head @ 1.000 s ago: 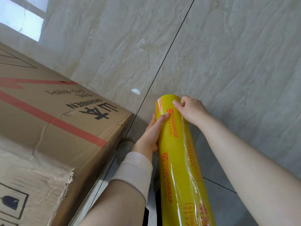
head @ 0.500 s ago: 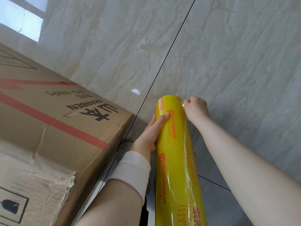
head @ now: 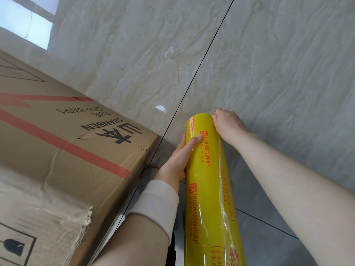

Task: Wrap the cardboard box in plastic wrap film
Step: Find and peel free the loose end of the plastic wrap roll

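A long yellow roll of plastic wrap film (head: 207, 189) with red lettering stands upright in front of me, its lower end out of frame. My left hand (head: 178, 160) grips the roll's left side near the top, thumb across the front. My right hand (head: 226, 125) is at the roll's top right edge, fingers curled and pinching the loose film edge there. A large brown cardboard box (head: 63, 150) with red stripes and black print lies to the left of the roll, apart from it. Its near end is torn.
The floor is glossy beige marble tile (head: 269, 64) with dark grout lines. A bright window reflection (head: 23, 25) shows at the top left. Open floor lies ahead and to the right of the roll.
My right hand slid from the front of the roll to its top right edge and curled its fingers onto the film. The left hand and the box stayed put.
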`<action>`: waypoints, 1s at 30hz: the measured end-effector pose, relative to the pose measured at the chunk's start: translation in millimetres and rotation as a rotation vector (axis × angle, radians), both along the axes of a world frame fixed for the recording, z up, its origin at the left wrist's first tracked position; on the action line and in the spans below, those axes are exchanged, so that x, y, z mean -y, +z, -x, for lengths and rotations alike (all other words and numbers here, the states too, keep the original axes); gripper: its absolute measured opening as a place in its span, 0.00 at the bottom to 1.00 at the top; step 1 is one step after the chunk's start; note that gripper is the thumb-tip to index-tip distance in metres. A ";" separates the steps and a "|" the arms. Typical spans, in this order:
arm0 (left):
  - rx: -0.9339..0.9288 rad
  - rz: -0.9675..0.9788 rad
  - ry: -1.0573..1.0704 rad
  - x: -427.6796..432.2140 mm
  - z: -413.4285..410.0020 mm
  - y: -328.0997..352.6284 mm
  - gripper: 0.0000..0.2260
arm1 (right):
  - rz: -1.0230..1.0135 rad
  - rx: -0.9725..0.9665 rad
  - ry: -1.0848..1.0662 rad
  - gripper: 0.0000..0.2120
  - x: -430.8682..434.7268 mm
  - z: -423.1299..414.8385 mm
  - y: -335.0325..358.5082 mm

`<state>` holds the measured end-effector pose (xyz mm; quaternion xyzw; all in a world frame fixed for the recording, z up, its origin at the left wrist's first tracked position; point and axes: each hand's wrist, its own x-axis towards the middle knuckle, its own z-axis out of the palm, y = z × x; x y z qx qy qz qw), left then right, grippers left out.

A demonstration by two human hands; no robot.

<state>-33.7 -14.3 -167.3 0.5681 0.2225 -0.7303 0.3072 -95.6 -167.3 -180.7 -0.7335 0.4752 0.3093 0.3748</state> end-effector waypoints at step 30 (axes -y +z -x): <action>-0.064 -0.033 0.004 2.8 -8.6 8.1 0.30 | 0.182 0.210 -0.163 0.12 3.4 3.3 -7.9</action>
